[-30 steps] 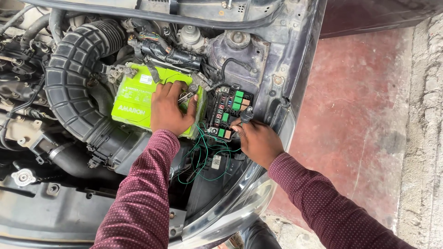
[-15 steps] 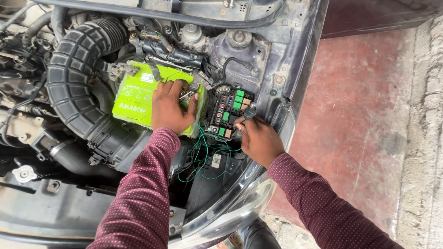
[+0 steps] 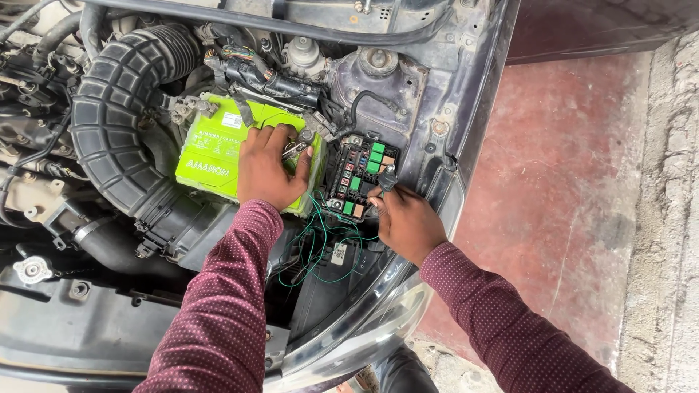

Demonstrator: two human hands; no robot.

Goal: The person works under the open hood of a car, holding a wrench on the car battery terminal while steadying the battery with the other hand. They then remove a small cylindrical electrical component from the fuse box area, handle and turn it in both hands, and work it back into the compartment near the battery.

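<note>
Lime-green plastic marks the car battery (image 3: 218, 149), which sits at about ten o'clock from the middle of the view, tucked between the ribbed black air intake hose (image 3: 120, 109) on its nine o'clock side and the open fuse box (image 3: 358, 177) on its three o'clock side. A small white rectangular label (image 3: 231, 121) lies on the battery's top near the far edge, and a band of pale lettering runs along its near face; the print is too small to matter here.

The left hand (image 3: 268, 169) rests palm down on the battery's right end, fingers curled together over a small metal piece at the terminal (image 3: 295, 149); whether it truly grips that piece cannot be told.

The right hand (image 3: 405, 220) lies at the four o'clock corner of the fuse box, its fingertips pinched shut on a small black connector (image 3: 387, 179) held just above the box's right edge. Inside the box stand green, red and tan fuse blocks in rows.

Thin green wires (image 3: 320, 240) loop loosely below the fuse box, at six o'clock from it, with a small white square tag (image 3: 339, 252) hanging among them. Both sleeves are maroon with fine dots. Red-painted floor (image 3: 575, 182) fills the three o'clock side of the view, beyond the dark fender.
</note>
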